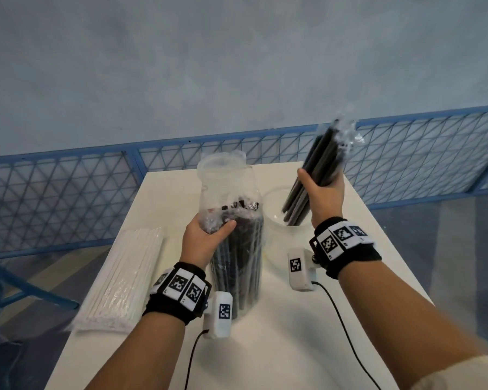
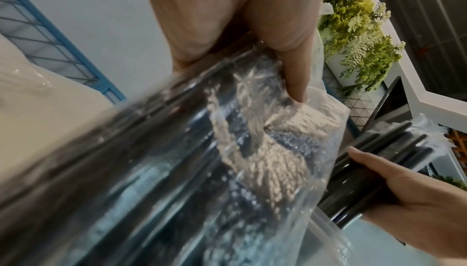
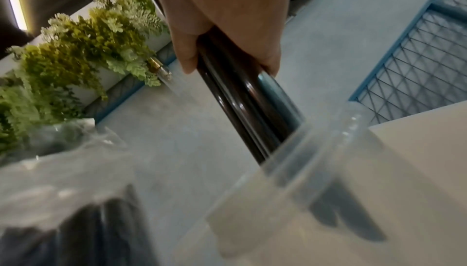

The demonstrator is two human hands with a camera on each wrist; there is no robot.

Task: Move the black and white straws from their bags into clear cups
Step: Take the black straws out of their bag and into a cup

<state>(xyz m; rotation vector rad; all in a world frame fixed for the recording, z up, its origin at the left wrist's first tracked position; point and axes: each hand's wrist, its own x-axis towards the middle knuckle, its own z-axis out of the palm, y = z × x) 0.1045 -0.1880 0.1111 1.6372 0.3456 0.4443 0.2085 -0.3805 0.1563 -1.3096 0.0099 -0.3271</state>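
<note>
My left hand point(image 1: 209, 235) grips the upper part of a clear bag of black straws point(image 1: 237, 266), which stands upright on the white table point(image 1: 293, 347). In the left wrist view my thumb point(image 2: 295, 74) presses into the crinkled bag point(image 2: 227, 150). My right hand point(image 1: 323, 190) grips a bundle of black straws point(image 1: 319, 164), tilted to the right. Their lower ends sit inside a clear cup point(image 1: 276, 218), as the right wrist view shows with the straws point(image 3: 247, 106) entering the cup point(image 3: 316, 170). A sealed bag of white straws point(image 1: 124, 277) lies flat at the table's left.
A blue mesh fence point(image 1: 68, 198) runs behind the table, with a grey wall above it. A round clear rim point(image 1: 220, 164) shows at the top of the black-straw bag; cup or bag mouth, I cannot tell. Black cables point(image 1: 338, 313) trail from my wrist cameras across the table.
</note>
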